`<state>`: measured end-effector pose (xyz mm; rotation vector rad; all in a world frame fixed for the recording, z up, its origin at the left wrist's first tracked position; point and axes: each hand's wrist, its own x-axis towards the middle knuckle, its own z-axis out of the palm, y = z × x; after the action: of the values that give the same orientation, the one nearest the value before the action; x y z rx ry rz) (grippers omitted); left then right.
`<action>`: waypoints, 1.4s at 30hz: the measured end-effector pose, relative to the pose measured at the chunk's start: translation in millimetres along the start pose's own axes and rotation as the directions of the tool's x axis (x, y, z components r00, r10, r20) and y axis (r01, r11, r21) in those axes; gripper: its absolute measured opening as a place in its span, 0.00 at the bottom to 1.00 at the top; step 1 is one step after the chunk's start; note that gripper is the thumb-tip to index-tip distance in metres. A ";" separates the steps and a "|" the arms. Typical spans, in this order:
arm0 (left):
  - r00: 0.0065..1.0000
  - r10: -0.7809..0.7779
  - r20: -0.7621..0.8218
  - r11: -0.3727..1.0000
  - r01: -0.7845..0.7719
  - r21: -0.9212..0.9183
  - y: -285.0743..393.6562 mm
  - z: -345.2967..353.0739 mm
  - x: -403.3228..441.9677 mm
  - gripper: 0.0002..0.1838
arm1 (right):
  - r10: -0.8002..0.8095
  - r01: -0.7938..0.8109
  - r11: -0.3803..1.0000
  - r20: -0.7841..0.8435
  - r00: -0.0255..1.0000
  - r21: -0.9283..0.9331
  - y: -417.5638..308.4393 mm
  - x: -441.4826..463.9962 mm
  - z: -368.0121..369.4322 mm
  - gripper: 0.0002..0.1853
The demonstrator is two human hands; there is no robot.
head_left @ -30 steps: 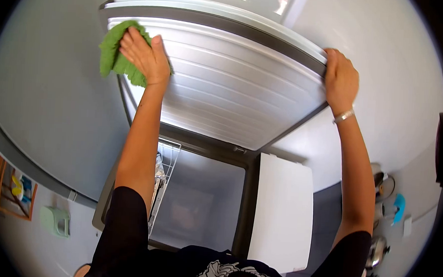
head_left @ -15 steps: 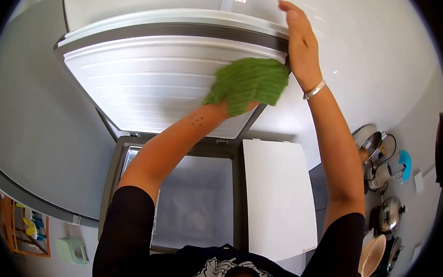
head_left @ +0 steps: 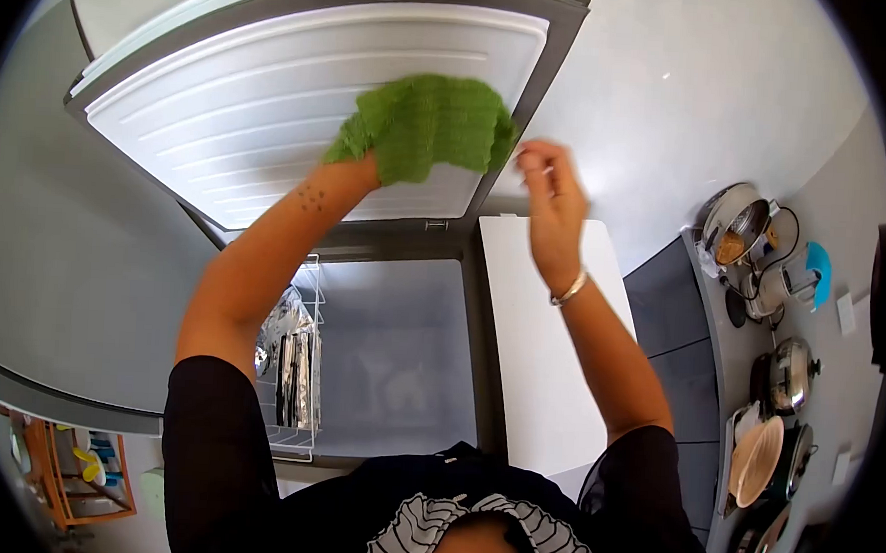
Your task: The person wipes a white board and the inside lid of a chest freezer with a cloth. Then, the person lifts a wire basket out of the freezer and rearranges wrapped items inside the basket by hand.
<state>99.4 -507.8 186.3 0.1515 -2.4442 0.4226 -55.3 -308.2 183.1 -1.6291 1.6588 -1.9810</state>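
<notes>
In the head view, a green cloth lies bunched against the white ribbed inner side of a raised chest freezer lid. My left hand is closed on the cloth, and its fingers are hidden beneath the folds. To the right of the cloth, just off the lid's grey edge, my right hand is in the air with loosely bent fingers. It holds nothing, and its fingertips are slightly blurred. Below the lid, the freezer interior is open, with a white wire basket on its left side holding silvery packets.
A white panel or cabinet top adjoins the freezer's right side. Farther right, a counter holds a pan, a lidded pot and a wooden bowl. A large grey appliance stands at left, near a wooden rack.
My right hand has come off the lid's upper right edge and moved down, its fingers bending. The cloth and my left hand have shifted left across the lid. The view has also shifted.
</notes>
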 end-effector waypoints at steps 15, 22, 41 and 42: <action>0.952 -0.145 0.268 0.961 0.200 -0.193 17.5 -14.8 0.5 0.19 | 0.073 -0.113 0.982 0.245 0.967 0.154 32.4 12.3 53.8 0.10; 0.975 -0.183 0.129 0.960 0.205 -0.192 29.7 -25.1 6.3 0.14 | -0.322 0.322 0.946 0.127 0.938 0.020 20.8 12.9 43.7 0.27; 0.894 -0.068 0.442 0.902 0.245 -0.355 34.6 -72.4 18.9 0.24 | 0.366 -0.363 0.742 0.112 0.924 0.563 -33.8 57.5 4.6 0.09; 0.780 -0.176 0.600 0.744 0.505 -0.437 41.3 -87.3 27.0 0.25 | 0.210 -0.177 0.768 0.019 0.977 0.615 -45.4 62.1 16.8 0.08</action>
<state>120.3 -439.7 256.8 0.5227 -2.8569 -0.6414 -45.7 -340.1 254.4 -1.1181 0.9599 -2.1442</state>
